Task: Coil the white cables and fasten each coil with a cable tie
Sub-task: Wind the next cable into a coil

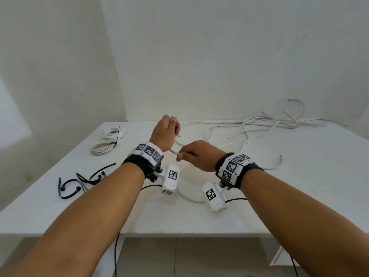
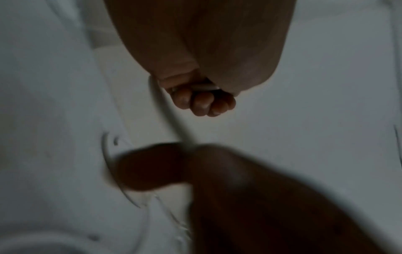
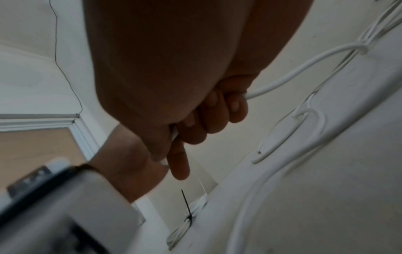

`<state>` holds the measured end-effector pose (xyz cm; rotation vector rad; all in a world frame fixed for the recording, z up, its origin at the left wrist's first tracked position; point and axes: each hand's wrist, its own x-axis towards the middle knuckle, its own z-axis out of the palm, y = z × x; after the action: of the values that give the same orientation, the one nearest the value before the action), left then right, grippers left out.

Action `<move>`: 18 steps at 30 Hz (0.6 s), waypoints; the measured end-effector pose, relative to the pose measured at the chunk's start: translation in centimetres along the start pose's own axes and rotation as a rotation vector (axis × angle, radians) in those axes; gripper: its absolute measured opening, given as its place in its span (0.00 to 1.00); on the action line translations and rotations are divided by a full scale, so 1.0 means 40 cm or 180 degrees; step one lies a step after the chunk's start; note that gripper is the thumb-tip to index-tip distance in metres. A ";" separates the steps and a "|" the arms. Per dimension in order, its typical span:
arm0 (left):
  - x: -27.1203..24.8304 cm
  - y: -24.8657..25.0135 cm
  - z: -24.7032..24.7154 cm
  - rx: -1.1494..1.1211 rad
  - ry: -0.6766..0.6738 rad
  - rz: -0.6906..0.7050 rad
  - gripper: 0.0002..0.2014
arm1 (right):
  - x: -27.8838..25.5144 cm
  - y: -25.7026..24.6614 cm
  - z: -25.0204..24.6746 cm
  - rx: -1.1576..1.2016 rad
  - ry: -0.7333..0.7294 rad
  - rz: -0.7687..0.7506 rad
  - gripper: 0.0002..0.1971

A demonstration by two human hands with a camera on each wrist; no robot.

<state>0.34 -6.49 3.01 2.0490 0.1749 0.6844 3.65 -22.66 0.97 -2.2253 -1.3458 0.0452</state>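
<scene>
White worktop (image 1: pixel 259 186) under me: my left hand (image 1: pixel 164 134) clutches the white cable (image 1: pixel 225 128) near its end, my right hand (image 1: pixel 199 154) pinches it just behind. Light, springy, likely slippery. It trails from mid-worktop toward the far right corner; finished coils (image 1: pixel 107 140) sit far left.

Your left hand (image 1: pixel 164 134) hides the cable (image 1: pixel 173 151) where it passes through the fist, so you cannot tell how many turns it holds. In the left wrist view your right hand (image 2: pixel 228 189) is a dark blur cut off by the bottom edge, and the cable running up from it smears into a grey streak. Your right hand's fingers (image 3: pixel 217 116) cover the cable inside the grip in the right wrist view. The far tangle of cables (image 1: pixel 279 122) overlaps too finely for you to count, and the tied coils (image 3: pixel 187 221) are blurred there
</scene>
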 end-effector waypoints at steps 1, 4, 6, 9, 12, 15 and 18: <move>-0.008 0.001 0.000 0.0352 -0.0262 0.0068 0.17 | -0.001 -0.005 -0.010 -0.0015 0.0077 -0.0019 0.13; -0.025 -0.008 -0.009 0.0755 -0.0868 0.0032 0.20 | -0.008 -0.013 -0.045 -0.0126 0.0155 -0.0023 0.13; -0.031 -0.015 -0.016 0.0796 -0.1070 -0.0018 0.20 | -0.019 -0.016 -0.061 -0.0197 0.0115 -0.0033 0.13; -0.048 -0.016 -0.019 0.0846 -0.1474 -0.0095 0.22 | -0.027 -0.016 -0.071 -0.0266 0.0113 -0.0082 0.11; -0.069 -0.020 -0.017 0.0386 -0.1738 -0.0345 0.25 | -0.031 -0.010 -0.094 -0.0145 0.0223 -0.0098 0.08; -0.094 -0.014 -0.015 -0.0573 -0.1893 -0.0682 0.27 | -0.035 0.001 -0.127 0.0151 0.0460 -0.0073 0.07; -0.119 0.003 -0.011 -0.1202 -0.2002 -0.0737 0.28 | -0.033 0.005 -0.148 0.0480 0.0679 -0.0079 0.09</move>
<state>-3.86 -8.03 1.38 1.7459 -0.0789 -0.0852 4.90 -26.33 5.66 -2.0248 -1.2125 -0.0942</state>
